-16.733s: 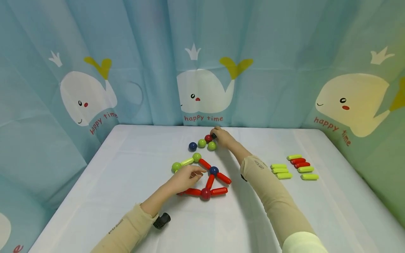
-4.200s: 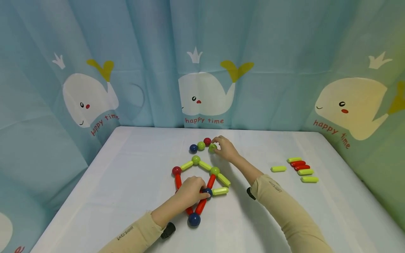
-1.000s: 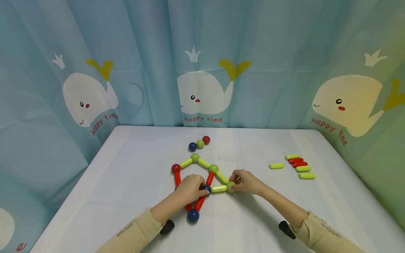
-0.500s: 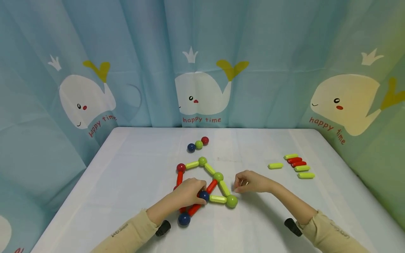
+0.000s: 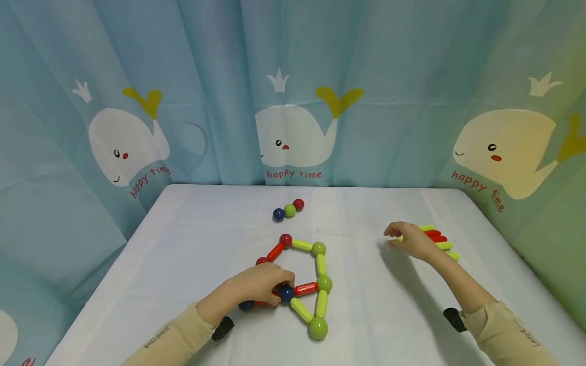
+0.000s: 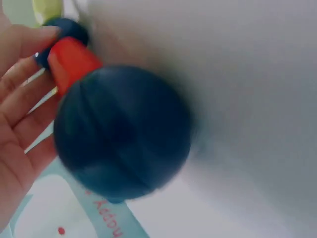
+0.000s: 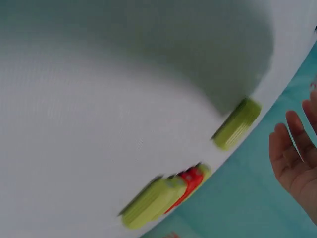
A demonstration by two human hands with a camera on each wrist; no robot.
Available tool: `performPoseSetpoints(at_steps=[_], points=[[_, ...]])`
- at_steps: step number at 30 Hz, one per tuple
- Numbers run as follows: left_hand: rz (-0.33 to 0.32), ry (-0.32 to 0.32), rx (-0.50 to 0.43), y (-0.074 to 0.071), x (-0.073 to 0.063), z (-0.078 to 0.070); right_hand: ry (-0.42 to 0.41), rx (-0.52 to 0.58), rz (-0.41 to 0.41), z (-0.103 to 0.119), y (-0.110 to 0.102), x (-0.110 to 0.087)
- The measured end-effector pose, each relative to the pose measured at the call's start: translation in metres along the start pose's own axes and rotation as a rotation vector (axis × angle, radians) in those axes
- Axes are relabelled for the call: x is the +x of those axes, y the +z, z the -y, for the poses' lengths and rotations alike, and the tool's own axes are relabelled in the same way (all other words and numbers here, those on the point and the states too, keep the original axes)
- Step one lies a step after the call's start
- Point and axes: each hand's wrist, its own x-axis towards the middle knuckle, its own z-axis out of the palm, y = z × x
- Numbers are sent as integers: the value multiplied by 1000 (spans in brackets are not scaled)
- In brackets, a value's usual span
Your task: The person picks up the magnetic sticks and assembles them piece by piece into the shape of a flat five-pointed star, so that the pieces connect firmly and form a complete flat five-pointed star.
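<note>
My left hand (image 5: 256, 282) pinches a blue ball (image 5: 286, 294) of a magnetic ball-and-stick figure lying on the table. In the left wrist view, thumb and fingers meet at this blue ball (image 6: 74, 29); a red rod (image 6: 72, 62) links it to a nearer blue ball (image 6: 121, 131). Green balls, among them a corner one (image 5: 318, 328), and green rods form the figure's right side; red rods and red balls (image 5: 286, 240) are at its upper left. The left hand hides part of it. Holding nothing, my right hand (image 5: 414, 241) hovers with loosely bent fingers over a loose green rod (image 7: 237, 125).
A row of loose green and red rods (image 5: 437, 239) lies partly behind the right hand. Three loose balls, blue (image 5: 278, 214), green (image 5: 290, 210) and red (image 5: 298, 205), sit at the back of the white table (image 5: 206, 229). A whale-print curtain (image 5: 393, 137) hangs behind.
A green ball from the back now joins two green rods at the figure's corner. My right hand released it and moved right to the loose rods. My left hand has turned the figure clockwise.
</note>
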Motion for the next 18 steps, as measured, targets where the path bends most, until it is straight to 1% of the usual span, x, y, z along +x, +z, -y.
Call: performPoseSetpoints(at_steps=[2, 4, 8, 11, 15, 18], points=[[17, 9, 10, -1, -1, 4, -7, -45, -23, -10, -4, -2], [24, 15, 9, -3, -3, 6, -2, -78, -15, -18, -6, -4], [10, 14, 8, -6, -6, 9, 41, -127, 48, -31, -5, -7], [-32, 10, 26, -6, -6, 13, 67, -157, 67, -36, 0, -8], [-97, 7, 53, -5, -6, 18, 61, -176, 39, -39, 7, -6], [-118, -1, 57, -4, -7, 20, 73, -161, 20, -37, 12, -4]])
